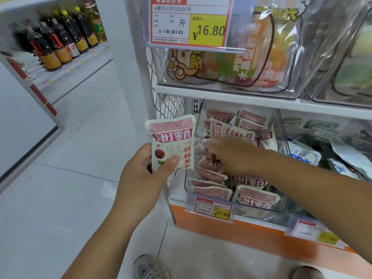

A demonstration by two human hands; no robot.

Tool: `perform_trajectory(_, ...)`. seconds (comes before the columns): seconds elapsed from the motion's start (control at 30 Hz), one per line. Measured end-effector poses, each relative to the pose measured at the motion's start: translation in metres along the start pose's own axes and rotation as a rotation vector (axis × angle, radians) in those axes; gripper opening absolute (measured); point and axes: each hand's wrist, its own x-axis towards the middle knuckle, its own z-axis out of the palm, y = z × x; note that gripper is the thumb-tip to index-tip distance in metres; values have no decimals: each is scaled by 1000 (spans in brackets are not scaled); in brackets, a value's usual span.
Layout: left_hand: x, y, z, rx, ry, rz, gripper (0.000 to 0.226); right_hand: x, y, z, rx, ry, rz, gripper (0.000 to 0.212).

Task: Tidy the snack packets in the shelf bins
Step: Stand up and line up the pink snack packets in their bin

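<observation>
Snack packets [255, 196] in red and white lay heaped in a clear lower bin [281, 208] of the white shelf unit [221, 91], more than a dozen of them, some flat and some on edge, facing different ways. Above, two upper bins stood side by side: the left upper bin [181, 81] held large see-through bags [251, 57] with orange print, and the right upper bin [332, 97] held greenish bags [358, 63]. Just beside the red-and-white heap, a second lower bin [280, 127] carried blue-and-white packets [302, 156], too jumbled to count.

One right grip [235, 156] reached into the lower bin, its fingers bent down onto the packets near the middle of the heap; blur hid whether it was grasping any. One left grip [141, 174] was outside the shelf, to its left, clenched round a single held packet [173, 141], upright and face forward, thumb across its lower front.

Three price tags showed: one reading 16.80 [189, 21] on the upper level, one reading 17.60 [213, 207] under the heap, and one blurred tag [316, 232] further right.
</observation>
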Motion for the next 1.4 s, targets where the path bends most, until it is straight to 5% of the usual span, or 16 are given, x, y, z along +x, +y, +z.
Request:
perform_trajectory(0.13,0,0,0,8,0,-1,22,-4,3,4,123,161,-58,4)
perform_trajectory(0.43,-1,0,4,20,-17,0,24,-10,6,0,-53,-76,-129,57)
perform_trajectory(0.6,-1,0,5,19,-20,-3,25,-14,2,9,-136,118,-163,40)
perform_trajectory(0.93,1,3,6,53,-12,24,21,-33,8,-3,438,230,93,14)
perform_trajectory(1.1,0,4,5,58,6,38,24,-31,5,-3,500,137,165,11)
perform_trajectory(1.4,7,8,17,66,-19,103,27,-39,11,-21,682,-296,82,40)
